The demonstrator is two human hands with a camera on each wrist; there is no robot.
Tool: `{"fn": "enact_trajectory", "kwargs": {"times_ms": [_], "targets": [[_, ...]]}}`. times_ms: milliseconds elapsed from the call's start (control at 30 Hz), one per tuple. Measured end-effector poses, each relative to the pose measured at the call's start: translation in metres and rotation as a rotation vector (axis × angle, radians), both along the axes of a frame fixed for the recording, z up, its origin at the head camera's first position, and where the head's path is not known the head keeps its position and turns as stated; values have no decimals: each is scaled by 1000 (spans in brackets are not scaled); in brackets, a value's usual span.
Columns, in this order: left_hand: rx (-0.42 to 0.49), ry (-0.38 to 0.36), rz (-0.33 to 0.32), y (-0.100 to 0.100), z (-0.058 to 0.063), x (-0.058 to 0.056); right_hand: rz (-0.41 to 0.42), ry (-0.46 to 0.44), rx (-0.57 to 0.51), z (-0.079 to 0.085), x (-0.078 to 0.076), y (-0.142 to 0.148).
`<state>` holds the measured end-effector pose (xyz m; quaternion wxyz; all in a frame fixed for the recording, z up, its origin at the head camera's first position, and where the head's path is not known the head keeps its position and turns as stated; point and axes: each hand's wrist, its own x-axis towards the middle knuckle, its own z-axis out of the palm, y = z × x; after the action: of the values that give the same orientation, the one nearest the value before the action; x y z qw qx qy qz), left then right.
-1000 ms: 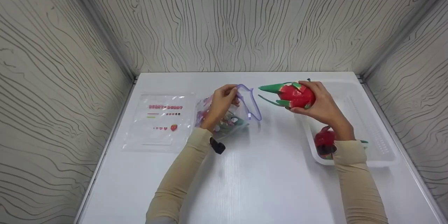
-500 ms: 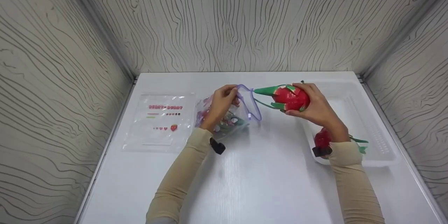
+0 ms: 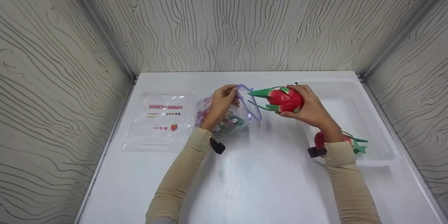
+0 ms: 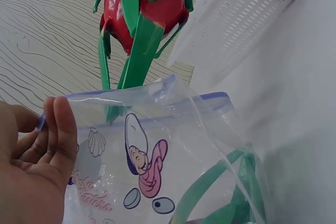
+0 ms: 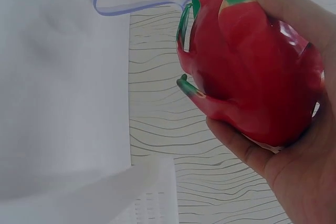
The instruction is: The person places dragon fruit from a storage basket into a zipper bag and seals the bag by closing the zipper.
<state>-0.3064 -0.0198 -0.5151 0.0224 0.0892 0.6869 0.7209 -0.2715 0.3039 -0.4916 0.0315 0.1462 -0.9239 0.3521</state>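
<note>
My left hand [image 3: 222, 105] pinches the purple-edged rim of a clear printed zip bag [image 4: 205, 129], whose mouth gapes toward the right. Something with green leaves shows through the bag's wall. My right hand [image 3: 309, 110] grips a red artificial dragon fruit [image 3: 285, 99] by its round body. Its long green leaf tips point left and reach the bag's opening; in the left wrist view they hang at the rim and partly behind the clear film. A second dragon fruit [image 3: 357, 145] lies in the white basket [image 3: 378, 162], partly covered by my right wrist.
A flat clear bag [image 3: 159, 136] with pink lettering and small strawberry prints lies on the white table [image 3: 255, 182] at the left. The basket stands at the right with perforated walls. Wood-grain panels [image 3: 227, 21] enclose the back and sides.
My right hand has carried the dragon fruit leftward, bringing its leaf tips to the bag's mouth. The fruit in the basket is more exposed. My left hand and the bag stay put.
</note>
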Motion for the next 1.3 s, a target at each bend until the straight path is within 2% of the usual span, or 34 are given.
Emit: {"fn": "enact_trajectory", "kwargs": {"times_ms": [867, 1300], "targets": [[-17, -18, -20, 0, 2, 4, 40, -8, -59, -16, -9, -21], [-35, -67, -17, -1, 2, 6, 35, -28, -77, -25, -13, -33]]}}
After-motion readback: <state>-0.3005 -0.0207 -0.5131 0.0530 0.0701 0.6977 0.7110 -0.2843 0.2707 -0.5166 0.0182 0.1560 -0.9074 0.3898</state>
